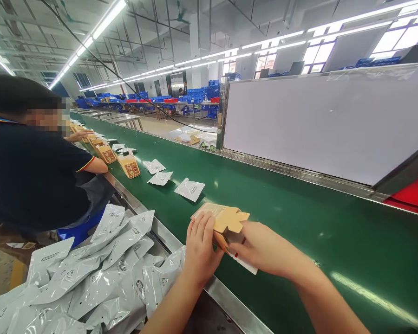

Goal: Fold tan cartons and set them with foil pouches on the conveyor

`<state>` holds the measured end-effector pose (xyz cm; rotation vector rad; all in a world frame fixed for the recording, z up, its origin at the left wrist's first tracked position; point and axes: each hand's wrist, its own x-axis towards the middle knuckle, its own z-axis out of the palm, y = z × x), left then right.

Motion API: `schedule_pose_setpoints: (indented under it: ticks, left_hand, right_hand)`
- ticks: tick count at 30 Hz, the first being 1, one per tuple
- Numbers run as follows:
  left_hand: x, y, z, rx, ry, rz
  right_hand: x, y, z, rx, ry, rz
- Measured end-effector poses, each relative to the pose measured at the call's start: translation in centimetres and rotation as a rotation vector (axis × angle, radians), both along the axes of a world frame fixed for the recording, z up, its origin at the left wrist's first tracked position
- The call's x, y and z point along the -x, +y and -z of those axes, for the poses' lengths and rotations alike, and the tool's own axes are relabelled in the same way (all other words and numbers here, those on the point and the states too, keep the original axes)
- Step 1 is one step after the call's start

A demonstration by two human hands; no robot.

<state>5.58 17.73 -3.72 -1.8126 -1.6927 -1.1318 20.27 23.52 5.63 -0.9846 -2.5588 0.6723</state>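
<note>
A small yellow-brown cardboard box lies tilted over the green conveyor belt, its end flaps standing out towards the right. My left hand is closed around the near side of the box. At the open end, my right hand grips the box, with its fingertips partly hidden behind the flaps. Below those fingers a flat white piece with a red mark sticks out; whether it is a flap or an insert I cannot tell. A silver-white pouch rests on the belt just beyond the box.
Many sealed white pouches are heaped at my left, beside the metal belt edge. Further up the green belt lie more pouches and open boxes. A co-worker sits at the left. A white panel borders the far side.
</note>
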Motion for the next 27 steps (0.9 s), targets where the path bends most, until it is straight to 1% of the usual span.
schedule_pose_setpoints:
  ticks: [1,2,3,5,6,7,8,9,11,12,13,15,17,19,20,22,23,24,25,26,27]
  left_hand:
    - [-0.1,0.0,0.1,0.004,0.002,-0.013]
    - [-0.3,0.0,0.1,0.005,0.002,-0.030]
    - [-0.5,0.1,0.1,0.002,0.000,-0.053]
    - [-1.0,0.4,0.0,-0.023,0.023,-0.085]
    - [-1.4,0.5,0.0,-0.049,0.044,-0.093]
    - [-1.9,0.7,0.0,-0.085,0.060,-0.096]
    - [-2.3,0.8,0.1,-0.125,0.069,-0.096]
    - [-2.7,0.9,0.2,-0.165,0.073,-0.093]
    - [-3.1,1.2,0.8,-0.237,0.089,-0.079]
    - [-3.1,1.4,1.2,-0.255,0.105,-0.072]
    - [-3.1,1.5,1.6,-0.262,0.124,-0.065]
    - [-3.0,1.6,2.3,-0.256,0.147,-0.044]
    - [-3.3,1.2,2.5,-0.200,0.126,0.042]
    - [-4.0,0.5,2.4,-0.094,0.072,0.180]
    - [-4.4,0.1,2.2,-0.023,0.040,0.238]
    - [-5.2,-0.7,1.7,0.111,-0.010,0.304]
    - [-5.5,-1.1,1.4,0.166,-0.026,0.317]
    - [-5.7,-1.5,1.1,0.212,-0.040,0.327]
    - [-5.7,-1.8,0.7,0.251,-0.053,0.341]
    - [-5.7,-2.1,0.3,0.290,-0.065,0.357]
    - [-5.5,-2.3,0.0,0.336,-0.077,0.373]
  right_hand:
    - [-0.6,-0.1,-0.5,0.119,-0.025,-0.049]
    - [-1.1,-0.2,-1.1,0.190,-0.029,-0.069]
    - [-1.6,-0.4,-1.6,0.189,-0.008,-0.058]
    - [-2.2,-1.2,-2.3,0.100,0.027,-0.015]
    - [-2.2,-1.6,-2.3,0.073,0.036,0.010]
    - [-2.0,-2.0,-2.2,0.080,0.053,0.050]
    - [-1.6,-2.2,-1.8,0.135,0.096,0.095]
    - [-1.1,-2.3,-1.2,0.221,0.164,0.130]
    - [-0.1,-1.8,0.4,0.398,0.331,0.158]
    - [0.3,-1.5,1.2,0.459,0.396,0.162]
    - [0.6,-1.1,2.0,0.493,0.436,0.172]
    - [0.9,-0.6,3.0,0.499,0.453,0.218]
    - [0.2,-0.7,3.0,0.472,0.450,0.283]
    - [-1.8,-1.1,2.4,0.413,0.436,0.362]
    - [-3.4,-1.2,2.0,0.356,0.427,0.401]
    - [-7.6,-1.2,1.7,0.192,0.390,0.458]
    - [-10.0,-1.0,1.8,0.060,0.349,0.471]
    - [-12.4,-0.7,2.1,-0.042,0.284,0.472]
    - [-14.8,-0.4,2.8,-0.098,0.199,0.431]
    - [-16.9,0.1,3.6,-0.109,0.121,0.394]
    - [-18.8,0.5,4.5,-0.112,0.088,0.421]
